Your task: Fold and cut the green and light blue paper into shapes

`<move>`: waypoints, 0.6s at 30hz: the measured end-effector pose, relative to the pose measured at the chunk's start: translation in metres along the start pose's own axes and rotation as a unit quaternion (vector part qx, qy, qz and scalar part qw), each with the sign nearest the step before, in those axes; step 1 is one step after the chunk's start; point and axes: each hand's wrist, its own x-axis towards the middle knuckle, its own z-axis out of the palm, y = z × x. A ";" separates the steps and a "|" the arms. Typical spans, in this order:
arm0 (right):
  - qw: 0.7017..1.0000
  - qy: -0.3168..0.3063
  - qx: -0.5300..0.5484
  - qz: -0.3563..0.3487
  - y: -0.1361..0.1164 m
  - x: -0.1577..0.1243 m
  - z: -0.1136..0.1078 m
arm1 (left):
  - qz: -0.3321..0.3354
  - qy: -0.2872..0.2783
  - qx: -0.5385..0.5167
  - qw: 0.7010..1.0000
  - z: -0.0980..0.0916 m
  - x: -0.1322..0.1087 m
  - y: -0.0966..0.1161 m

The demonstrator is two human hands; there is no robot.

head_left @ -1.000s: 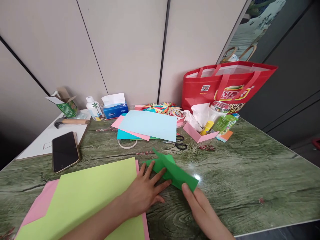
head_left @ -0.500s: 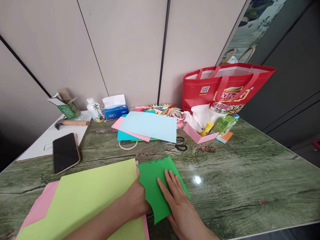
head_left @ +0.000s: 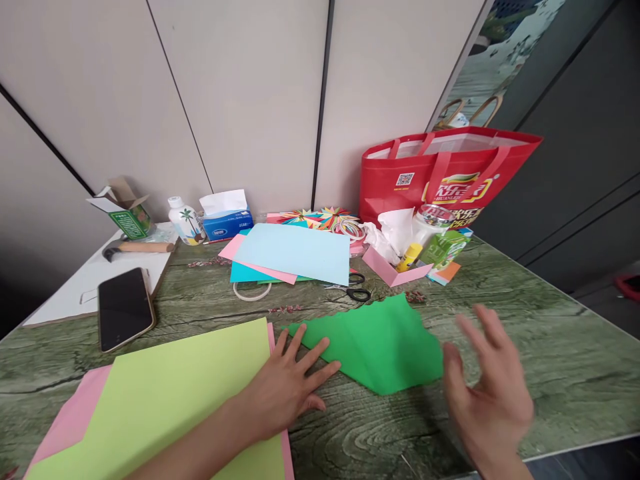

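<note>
Green paper sheet with a wavy edge (head_left: 385, 343) lies on the marbled green tabletop (head_left: 565, 360), narrow end under the left hand (head_left: 283, 393), broad end rightward. Nearest, left forearm crosses a large yellow-green paper sheet (head_left: 185, 387). Change: half a second ago the right palm pressed on the green sheet; now the right hand (head_left: 493, 393) is lifted, motion-blurred, and the sheet lies reoriented. Judgement: only the left hand steadies it, leaving the broad end free to shift. Left fingers spread, resting on the edge; right fingers parted, apparently empty, contact unclear. Beyond: black-handled scissors (head_left: 349, 291), pale blue rectangular paper (head_left: 295, 252), red shopping bag (head_left: 423, 183).
</note>
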 end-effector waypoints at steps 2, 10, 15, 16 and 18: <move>0.984 -0.140 0.009 -0.112 0.003 -0.001 0.001 | 0.000 -0.002 -0.006 1.000 0.000 0.000 0.000; 0.891 -0.448 0.069 0.035 0.011 0.013 0.039 | -0.003 -0.005 -0.024 1.000 0.001 0.000 -0.002; 0.837 -0.475 0.184 0.199 0.017 0.030 0.067 | -0.008 -0.011 -0.034 0.999 0.000 0.001 -0.002; 0.830 -0.476 0.197 0.215 0.017 0.032 0.071 | -0.009 -0.009 -0.035 0.999 0.000 0.001 -0.001; 0.820 -0.478 0.205 0.238 0.016 0.034 0.077 | -0.013 -0.004 -0.036 0.999 0.001 0.001 -0.001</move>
